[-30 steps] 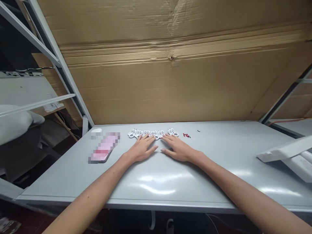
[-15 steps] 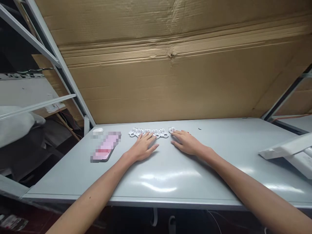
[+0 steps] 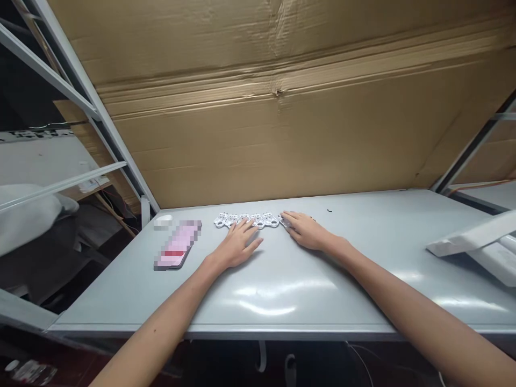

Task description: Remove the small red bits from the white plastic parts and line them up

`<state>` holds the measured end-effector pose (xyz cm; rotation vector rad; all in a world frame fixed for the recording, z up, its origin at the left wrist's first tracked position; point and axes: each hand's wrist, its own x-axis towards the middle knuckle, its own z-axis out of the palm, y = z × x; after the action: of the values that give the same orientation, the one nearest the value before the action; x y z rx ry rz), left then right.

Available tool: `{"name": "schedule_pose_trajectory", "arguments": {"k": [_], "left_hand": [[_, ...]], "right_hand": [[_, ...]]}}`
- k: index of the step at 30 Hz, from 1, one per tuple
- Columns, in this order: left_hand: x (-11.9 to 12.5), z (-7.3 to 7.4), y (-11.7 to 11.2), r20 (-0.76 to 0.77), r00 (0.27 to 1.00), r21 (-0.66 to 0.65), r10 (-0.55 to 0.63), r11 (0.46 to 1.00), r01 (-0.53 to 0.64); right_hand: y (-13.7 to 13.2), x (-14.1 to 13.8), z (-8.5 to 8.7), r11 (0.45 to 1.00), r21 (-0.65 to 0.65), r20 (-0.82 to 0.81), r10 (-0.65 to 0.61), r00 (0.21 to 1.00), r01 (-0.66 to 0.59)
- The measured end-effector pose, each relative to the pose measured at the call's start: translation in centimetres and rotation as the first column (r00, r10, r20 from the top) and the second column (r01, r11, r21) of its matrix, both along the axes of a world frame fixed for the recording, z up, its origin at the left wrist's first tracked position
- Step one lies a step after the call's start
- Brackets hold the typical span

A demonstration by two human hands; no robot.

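Observation:
A row of several small white flat parts (image 3: 246,220) lies near the far edge of a grey table (image 3: 282,290). My left hand (image 3: 237,244) rests flat on the table, fingers stretched out, fingertips touching the middle of the row. My right hand (image 3: 304,230) lies flat with fingers out over the right end of the row, covering the last part and a small red item beyond it.
A pink phone-like object (image 3: 177,251) and a small white oval thing (image 3: 163,219) lie to the left. White foam pieces (image 3: 475,244) sit at the right edge. A cardboard sheet (image 3: 282,107) stands behind the table, and metal shelf struts (image 3: 80,91) rise at the left.
My right hand has slid right and farther along the row, now covering the last white part and the red item. My left hand has stayed put.

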<state>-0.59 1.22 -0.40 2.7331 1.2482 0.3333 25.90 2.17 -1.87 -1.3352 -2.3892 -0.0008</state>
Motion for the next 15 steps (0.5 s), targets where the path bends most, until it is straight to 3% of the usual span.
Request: {"name": "schedule_pose_trajectory", "arguments": {"k": [3,8,12,15], "left_hand": [[0.0,0.0,-0.1,0.006,1.0,0.006,-0.005,1.0,0.004],[0.0,0.1,-0.1,0.017,1.0,0.031,0.0,1.0,0.0],[0.0,0.1,-0.1,0.022,1.0,0.057,0.006,0.998,-0.007],[0.0,0.1,-0.2,0.017,1.0,0.063,0.004,0.998,-0.005]], "right_hand": [[-0.1,0.6,0.4,0.999,-0.049,-0.041,-0.001,0.999,-0.001],[-1.0,0.4,1.4,0.999,0.013,-0.108,-0.046,0.993,0.047],[-2.5,-1.6,2.0,0.996,0.046,-0.187,0.089,0.978,-0.082],[-3.5,-3.1,1.9,0.98,-0.002,-0.171,0.193,0.966,-0.197]]}}
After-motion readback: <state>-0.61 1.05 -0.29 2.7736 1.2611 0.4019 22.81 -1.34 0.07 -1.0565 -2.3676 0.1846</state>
